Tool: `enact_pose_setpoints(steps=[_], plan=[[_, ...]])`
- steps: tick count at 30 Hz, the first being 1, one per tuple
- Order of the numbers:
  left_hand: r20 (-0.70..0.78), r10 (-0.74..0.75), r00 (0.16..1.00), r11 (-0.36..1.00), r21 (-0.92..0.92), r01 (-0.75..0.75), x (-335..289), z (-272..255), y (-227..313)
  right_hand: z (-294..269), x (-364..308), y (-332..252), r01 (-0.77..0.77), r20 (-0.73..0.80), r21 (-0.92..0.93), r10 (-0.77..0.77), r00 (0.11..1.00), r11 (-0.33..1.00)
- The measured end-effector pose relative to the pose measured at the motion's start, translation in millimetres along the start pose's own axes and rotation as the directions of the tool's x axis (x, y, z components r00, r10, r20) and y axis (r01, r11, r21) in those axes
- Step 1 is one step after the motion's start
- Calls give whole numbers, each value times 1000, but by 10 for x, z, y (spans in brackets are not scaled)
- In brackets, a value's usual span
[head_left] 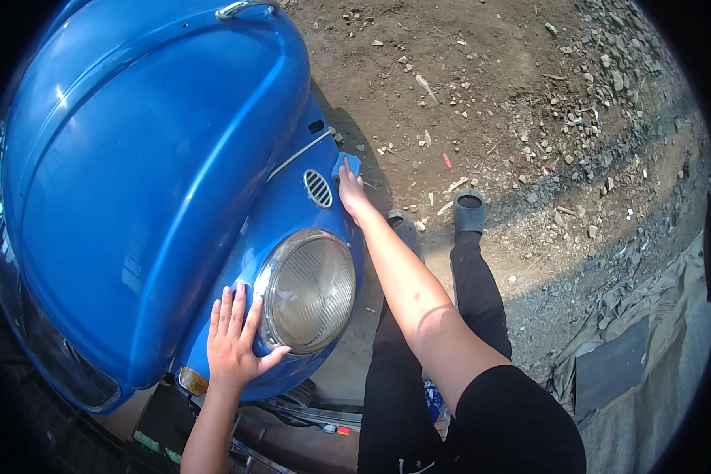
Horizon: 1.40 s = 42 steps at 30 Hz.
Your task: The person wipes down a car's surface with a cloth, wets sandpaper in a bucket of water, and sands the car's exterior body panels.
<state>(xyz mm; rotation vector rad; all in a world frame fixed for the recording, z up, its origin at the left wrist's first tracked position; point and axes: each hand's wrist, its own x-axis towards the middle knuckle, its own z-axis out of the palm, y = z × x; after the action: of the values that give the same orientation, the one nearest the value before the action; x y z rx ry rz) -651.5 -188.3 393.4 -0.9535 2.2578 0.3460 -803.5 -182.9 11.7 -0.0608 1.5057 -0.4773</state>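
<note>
The front of a blue car [158, 158] fills the left side, with a round, chrome-rimmed headlight [310, 292] on its curved fender. My left hand [235, 341] lies flat on the fender, fingers spread, its thumb at the headlight's rim. Beyond the headlight, my right hand [351, 191] reaches to the fender's outer side beside a small oval grille [317, 189]. It holds a light blue cloth [353, 164] against the bodywork. The right fingers are partly hidden behind the fender and cloth.
An amber lamp [192, 381] sits low near my left wrist. A chrome handle [245, 9] tops the hood. My dark shoes [469, 213] stand on dirt ground [403, 95] strewn with stones. A crumpled grey sheet [656, 395] lies at lower right.
</note>
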Motion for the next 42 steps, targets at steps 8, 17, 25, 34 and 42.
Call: enact_pose_setpoints(steps=[8,17,25,34,42], plan=[[4,-36,999,999,2,36,-99,105,-12,41,-178,-612,621,-56,-261,-654,755,739],[-392,-270,879,918,171,358,-244,331,-93,-150,160,-1042,392,45,201,-408,912,898],[-388,-359,849,886,143,440,-184,235,-37,20,-512,-1930,795,-170,-232,-828,534,560],[-381,-384,841,901,43,432,-15,260,93,-433,-58,-2522,534,-223,-340,-618,754,774],[-348,-373,860,905,68,420,-92,245,36,327,-1539,-2213,644,-278,-476,-797,536,599]])
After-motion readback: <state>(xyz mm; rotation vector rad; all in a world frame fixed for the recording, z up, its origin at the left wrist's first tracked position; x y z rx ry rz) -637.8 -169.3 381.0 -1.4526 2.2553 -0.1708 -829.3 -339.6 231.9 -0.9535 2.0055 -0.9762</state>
